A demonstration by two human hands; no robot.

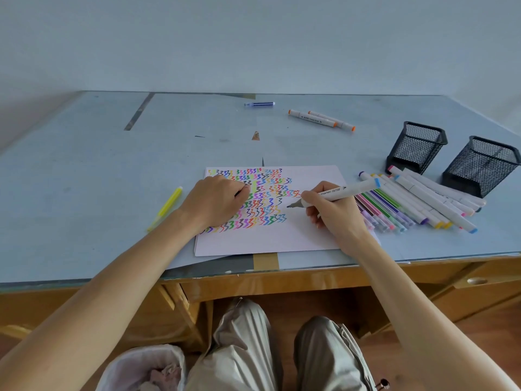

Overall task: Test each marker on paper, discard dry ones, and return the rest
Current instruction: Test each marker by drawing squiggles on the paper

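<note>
A white sheet of paper (282,238) lies at the desk's near edge, covered in rows of coloured squiggles. My right hand (329,213) grips a white marker (344,192) with a blue end cap, its dark tip just above the paper to the right of the squiggles. My left hand (217,201) rests on the left part of the sheet with curled fingers; something dark, perhaps a cap, shows between its fingertips. A pile of markers and thin pens (417,204) lies to the right of the paper.
Two black mesh pen holders (417,146) (482,165) stand at the right. Two orange-capped markers (321,119) and a blue pen (259,104) lie farther back. A yellow pen (166,207) lies left of the paper. A lined bin (146,368) sits on the floor beside my knees.
</note>
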